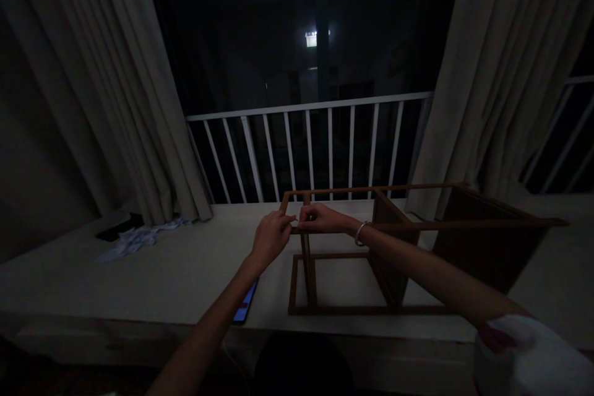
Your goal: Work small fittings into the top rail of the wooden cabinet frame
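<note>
A brown wooden shelf frame (343, 258) lies on its side on the pale ledge, with solid dark panels towards its right end. My left hand (271, 235) is closed around the near left corner of its upper rails. Just to the right, my right hand (320, 218), a bangle on its wrist, pinches at the same rail with thumb and fingers together. Whatever sits between those fingertips is too small and dark to name. Both hands' fingertips nearly meet there.
The pale ledge (185, 278) runs below a dark window with a white railing (309, 108). A phone (245, 304) with a lit screen lies near the front edge, left of the frame. Crumpled pale paper or cloth (134, 240) lies far left. Curtains (139, 86) hang either side.
</note>
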### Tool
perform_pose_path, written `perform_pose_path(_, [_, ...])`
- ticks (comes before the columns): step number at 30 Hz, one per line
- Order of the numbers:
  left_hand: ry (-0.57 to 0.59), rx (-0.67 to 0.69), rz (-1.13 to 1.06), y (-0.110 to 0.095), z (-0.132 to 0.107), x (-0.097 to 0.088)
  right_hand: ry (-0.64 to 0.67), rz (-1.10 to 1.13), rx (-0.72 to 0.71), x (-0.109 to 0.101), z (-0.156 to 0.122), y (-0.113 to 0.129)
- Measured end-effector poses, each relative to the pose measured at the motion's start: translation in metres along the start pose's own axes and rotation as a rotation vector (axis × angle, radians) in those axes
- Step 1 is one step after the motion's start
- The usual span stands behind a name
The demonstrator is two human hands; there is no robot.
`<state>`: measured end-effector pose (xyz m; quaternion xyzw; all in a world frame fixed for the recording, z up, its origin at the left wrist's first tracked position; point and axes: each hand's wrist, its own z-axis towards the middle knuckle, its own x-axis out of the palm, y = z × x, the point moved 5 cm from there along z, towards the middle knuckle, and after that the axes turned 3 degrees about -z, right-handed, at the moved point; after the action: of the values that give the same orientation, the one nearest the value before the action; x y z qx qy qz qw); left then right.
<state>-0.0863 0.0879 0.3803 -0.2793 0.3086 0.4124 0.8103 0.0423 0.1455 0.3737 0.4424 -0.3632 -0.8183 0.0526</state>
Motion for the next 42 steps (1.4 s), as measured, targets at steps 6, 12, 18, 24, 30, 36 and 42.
perform_pose_path(6, [-0.002,0.034,-0.169,-0.005,0.004,0.005,-0.013,0.058,-0.021,0.0,-0.001,0.002])
perform_pose_path(12, [0.038,-0.018,-0.248,-0.005,0.011,0.005,-0.02,0.023,-0.014,-0.003,-0.001,-0.002])
perform_pose_path(18, [0.101,-0.119,-0.454,0.001,0.015,0.013,0.012,0.02,0.012,-0.005,-0.004,-0.002])
perform_pose_path(24, [0.123,-0.204,-0.653,0.001,0.012,0.018,0.045,0.097,0.061,-0.004,-0.007,-0.003])
perform_pose_path(30, [0.051,-0.216,-0.604,0.002,0.011,0.019,-0.051,0.208,0.118,-0.006,-0.003,-0.012])
perform_pose_path(36, [0.029,-0.244,-0.628,0.008,0.008,0.023,-0.315,0.243,0.188,-0.017,-0.002,-0.017])
perform_pose_path(42, [0.071,-0.203,-0.62,0.009,0.009,0.027,-0.427,0.221,0.132,-0.023,-0.002,-0.017])
